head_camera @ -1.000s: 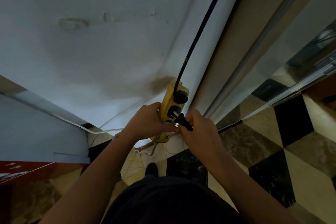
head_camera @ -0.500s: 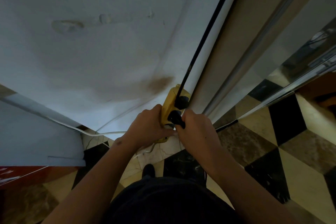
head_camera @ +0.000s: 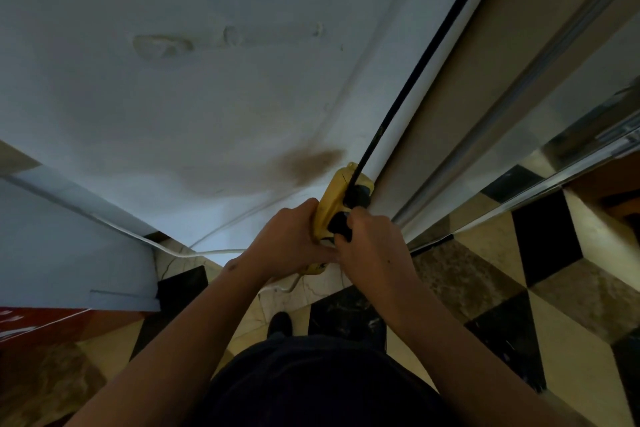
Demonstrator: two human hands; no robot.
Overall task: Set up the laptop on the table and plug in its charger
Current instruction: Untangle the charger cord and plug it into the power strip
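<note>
- Low against the pale wall (head_camera: 194, 107), both hands are meeting at a yellow power strip (head_camera: 332, 199) that is sitting upright by the corner of a door frame (head_camera: 460, 121).
- Left hand (head_camera: 287, 243) is wrapping its fingers round the strip's left edge, thumb lying across toward the other hand.
- Right hand (head_camera: 374, 246) is pinching a black charger plug (head_camera: 338, 226) with curled fingers, the plug sitting at the strip's lower socket; whether its pins are fully seated cannot be told.
- Both forearms are reaching up from the bottom of the view, the hands touching each other below the plug.
- Above it, a second black plug (head_camera: 358, 196) is sitting in the upper socket, its black cable (head_camera: 419, 62) running up along the frame and out of view.
- White cord (head_camera: 194, 253) is trailing left from under the hands along the wall's foot.
- Checkered floor tiles (head_camera: 540, 236) are spreading right, and a brown stain (head_camera: 308, 163) is marking the wall beside the strip.
</note>
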